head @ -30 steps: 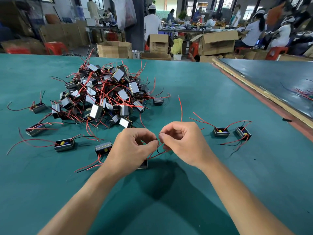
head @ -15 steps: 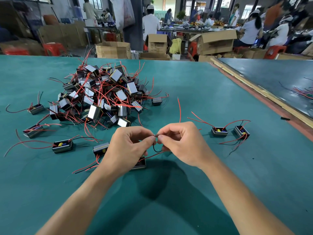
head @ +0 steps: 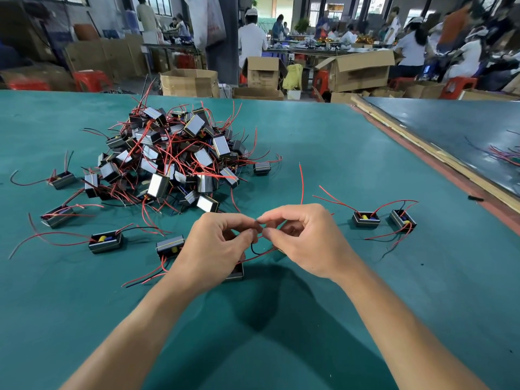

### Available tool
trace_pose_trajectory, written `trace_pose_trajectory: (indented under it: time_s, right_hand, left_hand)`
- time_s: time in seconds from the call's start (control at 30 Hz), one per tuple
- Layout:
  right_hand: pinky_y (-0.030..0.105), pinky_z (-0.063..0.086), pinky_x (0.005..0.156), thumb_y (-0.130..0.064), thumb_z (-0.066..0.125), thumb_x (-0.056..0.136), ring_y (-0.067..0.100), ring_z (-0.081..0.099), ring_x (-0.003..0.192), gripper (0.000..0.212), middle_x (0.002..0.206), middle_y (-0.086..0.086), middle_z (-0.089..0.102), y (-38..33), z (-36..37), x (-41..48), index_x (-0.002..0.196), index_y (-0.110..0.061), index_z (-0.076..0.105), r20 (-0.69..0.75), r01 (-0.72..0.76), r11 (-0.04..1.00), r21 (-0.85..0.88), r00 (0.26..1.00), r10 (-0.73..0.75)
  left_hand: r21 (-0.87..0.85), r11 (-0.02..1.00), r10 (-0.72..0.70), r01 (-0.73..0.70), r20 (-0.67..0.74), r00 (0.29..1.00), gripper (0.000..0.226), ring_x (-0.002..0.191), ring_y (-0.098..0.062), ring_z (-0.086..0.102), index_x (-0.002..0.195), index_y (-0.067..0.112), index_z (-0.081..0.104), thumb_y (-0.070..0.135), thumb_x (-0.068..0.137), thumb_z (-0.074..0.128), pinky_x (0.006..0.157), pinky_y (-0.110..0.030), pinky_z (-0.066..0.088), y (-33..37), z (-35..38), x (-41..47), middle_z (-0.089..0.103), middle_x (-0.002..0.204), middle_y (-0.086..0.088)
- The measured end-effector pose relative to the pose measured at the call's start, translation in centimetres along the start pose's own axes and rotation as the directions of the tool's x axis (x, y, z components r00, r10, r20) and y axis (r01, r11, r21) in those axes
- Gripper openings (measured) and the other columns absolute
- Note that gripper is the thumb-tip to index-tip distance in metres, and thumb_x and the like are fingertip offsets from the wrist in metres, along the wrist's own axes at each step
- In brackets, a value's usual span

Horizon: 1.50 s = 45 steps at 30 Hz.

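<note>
The left hand (head: 216, 246) and right hand (head: 306, 240) are each pinching the thin leads (head: 254, 251) between thumb and forefinger. Over the last second their fingertips have been drawing closer until they are almost meeting, which suggests the twist joining the leads is tightening. The small module (head: 236, 273) is lying on the green table (head: 323, 142), half hidden under the left hand. Two separate modules (head: 365, 220) are sitting at the right and four loose ones (head: 105, 242) at the left - the heap (head: 174, 159) is too tangled to count.

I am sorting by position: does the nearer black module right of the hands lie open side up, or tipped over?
Open side up: the black module shows yellow and blue parts inside its rim.
</note>
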State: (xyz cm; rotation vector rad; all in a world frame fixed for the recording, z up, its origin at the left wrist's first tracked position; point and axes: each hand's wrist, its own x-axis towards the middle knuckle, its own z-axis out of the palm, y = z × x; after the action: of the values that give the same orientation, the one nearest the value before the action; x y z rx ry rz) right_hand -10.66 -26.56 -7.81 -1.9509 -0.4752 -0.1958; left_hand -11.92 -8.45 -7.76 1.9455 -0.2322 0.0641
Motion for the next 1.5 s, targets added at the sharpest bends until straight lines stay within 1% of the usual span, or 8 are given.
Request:
trace_pose_trajectory:
  time_s: [0.1, 0.27, 0.4, 0.47, 0.6, 0.73, 1.13, 1.5]
  right_hand:
    - [0.037, 0.055, 0.062, -0.016, 0.072, 0.08, 0.025, 0.065, 0.064, 0.028, 0.08, -0.008, 0.073, 0.18, -0.06, 0.04, 0.085, -0.044, 0.076, 0.017, 0.016, 0.999, -0.034, 1.0, -0.015]
    - [0.028, 0.051, 0.057, -0.017, 0.074, 0.08, 0.015, 0.064, 0.06, 0.013, 0.073, -0.012, 0.072, 0.17, -0.2, 0.01, 0.079, -0.029, 0.076, 0.038, 0.016, 0.998, -0.059, 0.999, -0.014]
    - [0.039, 0.05, 0.055, -0.019, 0.076, 0.081, 0.028, 0.062, 0.058, 0.007, 0.068, -0.002, 0.071, 0.11, -0.37, -0.04, 0.076, -0.023, 0.074, 0.048, -0.002, 0.999, -0.049, 0.999, 0.004]
    - [0.039, 0.051, 0.058, -0.018, 0.076, 0.081, 0.026, 0.063, 0.061, 0.009, 0.068, -0.002, 0.072, 0.15, -0.4, -0.02, 0.074, -0.023, 0.074, 0.055, 0.001, 0.998, -0.056, 0.998, 0.002]
    - [0.028, 0.051, 0.059, -0.017, 0.077, 0.083, 0.011, 0.06, 0.059, 0.009, 0.068, -0.003, 0.072, 0.17, -0.43, -0.02, 0.075, -0.022, 0.075, 0.072, 0.002, 0.998, -0.07, 0.997, 0.003]
    - [0.018, 0.045, 0.058, -0.017, 0.075, 0.084, 0.002, 0.056, 0.057, 0.014, 0.064, -0.007, 0.069, 0.08, -0.4, -0.02, 0.072, -0.023, 0.073, 0.076, -0.003, 0.996, -0.085, 0.997, 0.009]
    - [0.018, 0.045, 0.059, -0.009, 0.071, 0.086, 0.005, 0.059, 0.056, 0.02, 0.061, -0.015, 0.065, -0.24, -0.43, 0.05, 0.073, -0.024, 0.069, 0.035, -0.001, 0.994, -0.109, 0.999, 0.005]
    - [0.027, 0.05, 0.059, -0.017, 0.065, 0.08, 0.015, 0.061, 0.059, 0.012, 0.063, -0.004, 0.066, -0.38, -0.42, -0.06, 0.069, -0.017, 0.067, 0.002, 0.007, 0.995, -0.102, 1.0, -0.006]
  left_hand:
    - [0.014, 1.0, -0.013, 0.012, 0.018, 1.0, 0.022, 0.051, -0.013, 0.051, 0.081, 0.025, 0.075, 0.01, 0.092, 0.064, 0.05, -0.029, 0.044, -0.09, -0.06, 0.1, 0.068, 0.077, -0.02]
    - [0.02, 0.999, -0.026, 0.025, 0.042, 0.999, 0.019, 0.05, -0.009, 0.051, 0.078, 0.017, 0.076, 0.008, 0.091, 0.065, 0.048, -0.019, 0.043, 0.1, -0.05, -0.05, 0.068, 0.069, -0.006]
    - [0.015, 0.999, -0.033, 0.033, 0.052, 0.998, 0.019, 0.052, -0.01, 0.052, 0.077, 0.018, 0.076, 0.009, 0.091, 0.066, 0.053, -0.025, 0.046, 0.2, -0.05, -0.05, 0.07, 0.073, -0.007]
    - [0.018, 0.999, -0.04, 0.039, 0.054, 0.998, 0.019, 0.052, -0.01, 0.052, 0.077, 0.018, 0.076, 0.01, 0.091, 0.066, 0.053, -0.028, 0.045, 0.2, -0.04, -0.08, 0.07, 0.073, -0.01]
    - [0.014, 0.999, -0.04, 0.039, 0.064, 0.997, 0.023, 0.052, -0.01, 0.053, 0.078, 0.026, 0.074, 0.009, 0.091, 0.066, 0.054, -0.029, 0.046, 0.25, -0.05, -0.09, 0.069, 0.073, -0.011]
    - [0.007, 0.999, -0.037, 0.036, 0.068, 0.997, 0.024, 0.051, -0.007, 0.053, 0.077, 0.027, 0.075, 0.009, 0.091, 0.067, 0.055, -0.029, 0.047, 0.28, -0.06, -0.14, 0.069, 0.066, 0.002]
    - [-0.036, 0.998, -0.047, 0.049, 0.054, 0.997, 0.02, 0.049, -0.007, 0.052, 0.076, 0.019, 0.076, 0.01, 0.091, 0.066, 0.048, -0.019, 0.043, 0.43, -0.13, -0.1, 0.068, 0.064, 0.006]
    - [-0.073, 0.997, -0.035, 0.038, 0.037, 0.999, 0.015, 0.049, -0.007, 0.052, 0.078, 0.017, 0.076, 0.012, 0.09, 0.068, 0.051, -0.018, 0.047, 0.48, -0.29, -0.06, 0.072, 0.069, 0.003]
